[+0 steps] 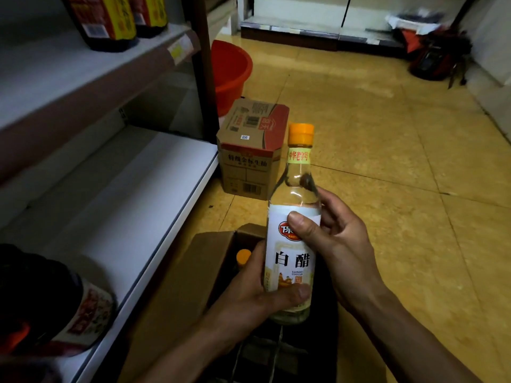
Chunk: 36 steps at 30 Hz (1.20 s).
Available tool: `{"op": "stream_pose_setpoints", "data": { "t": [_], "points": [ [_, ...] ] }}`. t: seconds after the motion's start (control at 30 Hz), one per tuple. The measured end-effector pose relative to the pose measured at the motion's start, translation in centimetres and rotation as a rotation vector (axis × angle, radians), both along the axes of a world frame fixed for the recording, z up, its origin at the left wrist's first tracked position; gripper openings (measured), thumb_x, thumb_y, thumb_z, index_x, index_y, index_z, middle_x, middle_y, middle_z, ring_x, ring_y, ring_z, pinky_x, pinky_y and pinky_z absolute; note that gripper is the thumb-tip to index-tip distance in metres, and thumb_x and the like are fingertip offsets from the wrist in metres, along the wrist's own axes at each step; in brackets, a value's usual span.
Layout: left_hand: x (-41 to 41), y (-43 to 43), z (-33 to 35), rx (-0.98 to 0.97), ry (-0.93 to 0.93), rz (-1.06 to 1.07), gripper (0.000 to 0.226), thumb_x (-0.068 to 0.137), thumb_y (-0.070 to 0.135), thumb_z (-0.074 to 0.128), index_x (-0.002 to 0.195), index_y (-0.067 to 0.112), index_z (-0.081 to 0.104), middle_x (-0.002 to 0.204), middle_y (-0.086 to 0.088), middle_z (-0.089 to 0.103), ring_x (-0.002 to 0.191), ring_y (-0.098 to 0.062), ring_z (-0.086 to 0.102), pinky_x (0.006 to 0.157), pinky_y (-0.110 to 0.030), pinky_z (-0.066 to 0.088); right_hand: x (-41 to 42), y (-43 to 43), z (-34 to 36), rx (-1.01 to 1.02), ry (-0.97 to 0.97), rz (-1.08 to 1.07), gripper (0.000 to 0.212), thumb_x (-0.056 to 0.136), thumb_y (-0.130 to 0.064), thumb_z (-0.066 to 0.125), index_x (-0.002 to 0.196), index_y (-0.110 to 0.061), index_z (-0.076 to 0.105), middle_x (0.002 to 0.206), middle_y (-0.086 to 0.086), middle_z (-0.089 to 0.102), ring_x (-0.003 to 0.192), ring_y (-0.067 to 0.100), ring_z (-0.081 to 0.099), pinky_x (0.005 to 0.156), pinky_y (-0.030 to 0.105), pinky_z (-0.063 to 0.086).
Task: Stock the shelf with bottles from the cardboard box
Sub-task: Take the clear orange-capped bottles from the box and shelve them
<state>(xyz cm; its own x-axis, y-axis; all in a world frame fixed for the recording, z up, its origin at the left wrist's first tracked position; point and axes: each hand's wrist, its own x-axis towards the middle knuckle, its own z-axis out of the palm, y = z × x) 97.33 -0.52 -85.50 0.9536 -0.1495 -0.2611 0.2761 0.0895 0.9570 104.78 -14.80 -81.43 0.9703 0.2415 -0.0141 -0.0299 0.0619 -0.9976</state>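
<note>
I hold a clear vinegar bottle point(293, 261) with an orange cap and a white label upright in both hands, above the open cardboard box point(193, 275). My left hand point(257, 294) grips its lower part, thumb across the base. My right hand point(337, 241) wraps its upper label from the right. Inside the box another orange-capped bottle point(243, 257) shows. The white lower shelf point(124, 205) lies to the left, mostly bare.
A dark sauce bottle point(55, 302) stands at the shelf's near left end. More dark bottles point(110, 20) sit on the upper shelf. A closed carton point(251, 150) and a red bucket point(231, 73) stand on the yellow tiled floor beyond. A dark bag point(437, 56) lies far right.
</note>
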Motion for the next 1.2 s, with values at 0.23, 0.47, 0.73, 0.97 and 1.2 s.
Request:
{"op": "stream_pose_setpoints", "data": {
  "t": [0.23,0.47,0.73,0.97,1.2],
  "points": [
    [0.4,0.9,-0.5,-0.022,0.014,0.044,0.066,0.077,0.018,0.085,0.129,0.048,0.056,0.126,0.005,0.073,0.115,-0.017,0.071,0.103,-0.048,0.054,0.0,-0.5,0.6,-0.014,0.046,0.193,0.054,0.087,-0.034,0.073,0.138,-0.024,0.057,0.122,0.004,0.074,0.111,0.022,0.073,0.091,0.040,0.061],
    [1.3,1.1,-0.5,-0.113,0.033,0.109,0.062,0.076,0.015,0.086,0.124,0.045,0.062,0.120,0.003,0.075,0.111,-0.016,0.072,0.096,-0.038,0.055,0.4,0.1,0.3,-0.058,0.152,0.351,0.045,0.092,-0.033,0.059,0.135,-0.021,0.058,0.121,0.006,0.075,0.112,0.026,0.072,0.099,0.053,0.055],
    [0.7,0.6,1.8,-0.103,0.070,0.158,0.067,0.076,0.016,0.082,0.128,0.050,0.058,0.125,0.007,0.073,0.116,-0.013,0.070,0.100,-0.039,0.055,0.3,0.2,2.1,0.002,0.314,0.354,0.046,0.094,-0.034,0.065,0.139,-0.029,0.057,0.129,0.005,0.071,0.120,0.027,0.068,0.105,0.055,0.050],
    [-3.1,0.2,5.8,-0.152,0.168,0.143,0.061,0.084,0.015,0.075,0.132,0.048,0.054,0.127,0.011,0.072,0.119,-0.008,0.068,0.095,-0.027,0.056,-3.2,-0.3,4.4,-0.070,0.351,0.311,0.050,0.086,-0.036,0.065,0.135,-0.028,0.060,0.123,-0.002,0.074,0.117,0.018,0.070,0.102,0.048,0.055],
    [-8.6,0.2,10.4,-0.131,0.289,0.134,0.062,0.085,0.022,0.077,0.135,0.048,0.053,0.132,0.010,0.069,0.122,-0.010,0.066,0.099,-0.033,0.053,-8.9,-0.3,8.0,-0.181,0.343,0.303,0.049,0.094,-0.036,0.063,0.141,-0.028,0.055,0.126,-0.004,0.073,0.117,0.014,0.069,0.099,0.039,0.058]
  ]
}}
